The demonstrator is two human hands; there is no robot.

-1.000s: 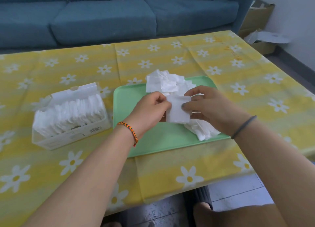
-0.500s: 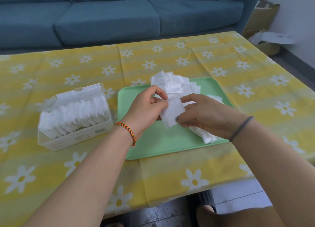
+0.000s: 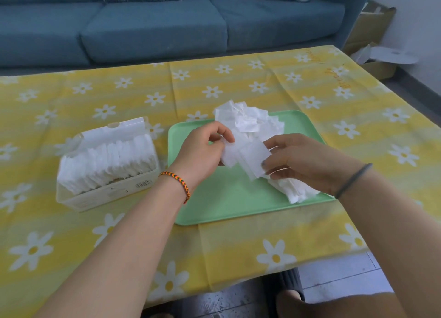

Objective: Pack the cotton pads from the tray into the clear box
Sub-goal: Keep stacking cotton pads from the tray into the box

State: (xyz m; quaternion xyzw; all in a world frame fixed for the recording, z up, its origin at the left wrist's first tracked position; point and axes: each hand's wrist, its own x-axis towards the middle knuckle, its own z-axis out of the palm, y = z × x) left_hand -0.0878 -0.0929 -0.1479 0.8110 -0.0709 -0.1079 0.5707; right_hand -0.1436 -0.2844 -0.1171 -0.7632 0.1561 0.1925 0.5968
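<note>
Head view: both hands, left hand [image 3: 202,150] and right hand [image 3: 300,160], pinch cotton pads [image 3: 248,155] above the tray [image 3: 229,198]; the clear box [image 3: 107,167] lies leftward, nearer the left.

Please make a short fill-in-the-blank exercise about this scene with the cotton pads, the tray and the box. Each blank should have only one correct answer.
1. The loose cotton pads lie in a heap on a tray of ____ colour.
2. The clear box, already holding rows of pads, stands to the ____ of the tray.
3. The left hand and the right hand together hold a few ____ above the tray.
4. The sofa behind the table is ____.

Missing words: green; left; cotton pads; blue
</note>
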